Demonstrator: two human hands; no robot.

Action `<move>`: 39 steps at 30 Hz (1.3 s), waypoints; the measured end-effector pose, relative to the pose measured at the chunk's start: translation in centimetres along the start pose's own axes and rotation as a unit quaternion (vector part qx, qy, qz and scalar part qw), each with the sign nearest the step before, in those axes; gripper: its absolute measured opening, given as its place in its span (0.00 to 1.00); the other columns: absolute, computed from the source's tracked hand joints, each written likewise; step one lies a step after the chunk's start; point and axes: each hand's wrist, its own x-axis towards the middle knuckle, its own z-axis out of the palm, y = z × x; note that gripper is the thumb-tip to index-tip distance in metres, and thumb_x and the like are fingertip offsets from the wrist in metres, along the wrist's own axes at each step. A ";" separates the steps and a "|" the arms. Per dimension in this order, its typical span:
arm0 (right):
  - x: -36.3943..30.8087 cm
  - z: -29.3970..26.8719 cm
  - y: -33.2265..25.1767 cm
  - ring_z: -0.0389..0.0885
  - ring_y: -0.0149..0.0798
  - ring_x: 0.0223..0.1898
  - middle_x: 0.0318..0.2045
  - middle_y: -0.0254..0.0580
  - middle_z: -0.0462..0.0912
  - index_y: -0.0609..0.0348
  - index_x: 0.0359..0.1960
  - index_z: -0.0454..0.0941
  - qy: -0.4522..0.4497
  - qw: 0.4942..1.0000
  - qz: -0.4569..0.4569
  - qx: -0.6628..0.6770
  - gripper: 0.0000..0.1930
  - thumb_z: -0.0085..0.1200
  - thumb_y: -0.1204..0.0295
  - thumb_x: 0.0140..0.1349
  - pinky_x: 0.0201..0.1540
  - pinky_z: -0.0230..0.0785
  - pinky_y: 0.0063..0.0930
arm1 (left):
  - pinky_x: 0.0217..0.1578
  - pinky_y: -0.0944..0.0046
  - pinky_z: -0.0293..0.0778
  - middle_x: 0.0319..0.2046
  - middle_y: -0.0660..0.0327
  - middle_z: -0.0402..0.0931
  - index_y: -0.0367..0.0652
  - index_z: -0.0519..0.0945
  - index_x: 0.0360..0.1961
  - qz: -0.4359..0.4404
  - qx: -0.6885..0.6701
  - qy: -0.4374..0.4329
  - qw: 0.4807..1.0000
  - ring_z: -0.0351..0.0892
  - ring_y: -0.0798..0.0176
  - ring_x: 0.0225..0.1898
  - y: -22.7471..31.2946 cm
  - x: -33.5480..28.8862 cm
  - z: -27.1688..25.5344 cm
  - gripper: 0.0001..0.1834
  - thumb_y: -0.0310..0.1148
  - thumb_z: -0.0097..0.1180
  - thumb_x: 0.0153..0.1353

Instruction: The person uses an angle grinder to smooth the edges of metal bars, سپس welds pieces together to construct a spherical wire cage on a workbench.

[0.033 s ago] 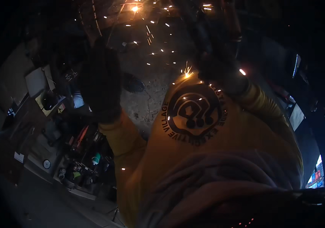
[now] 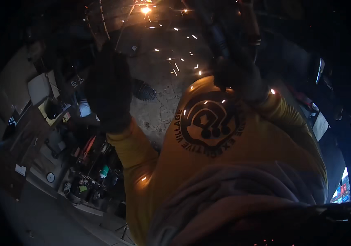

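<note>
My left hand [image 2: 109, 88], in a dark glove, is raised at the left of the head view. It looks closed, but its fingers are lost in shadow. A slim, bent, rod-like piece [image 2: 103, 20] rises from its top. My right hand [image 2: 241, 80], also gloved, is wrapped round a dark cylindrical torch-like tool [image 2: 218, 39] that slants up and away to the left. At the far edge a bright orange glow [image 2: 145, 10] burns where hot metal throws sparks. The ends of both held things are too dark to make out.
Sparks [image 2: 175, 67] fall over the concrete floor [image 2: 159, 110] and onto my yellow top [image 2: 210, 151]. A dark shoe [image 2: 144, 90] shows between my arms. Cluttered shelves [image 2: 91, 176] stand at the left, with a cardboard box [image 2: 50, 111] above them. A hose-like part [image 2: 251, 24] hangs at the far right.
The sparks have shifted, with one flaring on my left sleeve. The burst beside my right hand has faded. Both hands stay almost where they were.
</note>
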 end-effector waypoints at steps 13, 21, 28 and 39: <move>0.3 1.6 -1.3 0.81 0.26 0.28 0.36 0.41 0.82 0.51 0.77 0.48 0.037 0.939 0.056 -0.336 0.38 0.54 0.65 0.70 0.27 0.76 0.21 | 0.37 0.61 0.83 0.39 0.53 0.86 0.46 0.84 0.51 -0.107 -0.080 -0.026 0.991 0.88 0.57 0.36 0.2 -0.8 0.7 0.18 0.33 0.67 0.59; 0.4 1.6 -1.2 0.81 0.26 0.28 0.37 0.41 0.81 0.51 0.77 0.47 0.042 0.939 0.062 -0.337 0.38 0.53 0.63 0.71 0.27 0.77 0.21 | 0.38 0.61 0.82 0.39 0.53 0.86 0.45 0.84 0.50 -0.082 -0.087 0.006 0.993 0.88 0.56 0.36 -0.1 -1.1 1.3 0.16 0.34 0.66 0.61; 0.3 1.9 -1.5 0.78 0.25 0.31 0.36 0.37 0.81 0.55 0.75 0.52 0.040 0.942 0.093 -0.318 0.34 0.53 0.68 0.71 0.35 0.75 0.22 | 0.33 0.59 0.81 0.36 0.53 0.85 0.45 0.84 0.46 -0.117 -0.090 -0.020 0.989 0.86 0.56 0.30 0.6 -0.8 0.6 0.13 0.33 0.62 0.61; 0.9 -0.7 0.1 0.79 0.25 0.39 0.40 0.38 0.81 0.60 0.73 0.56 -0.062 0.940 -0.044 -0.333 0.32 0.54 0.72 0.71 0.42 0.76 0.21 | 0.35 0.60 0.81 0.37 0.57 0.85 0.42 0.84 0.45 -0.095 -0.048 -0.037 0.994 0.86 0.56 0.34 1.5 0.2 -0.6 0.12 0.36 0.63 0.64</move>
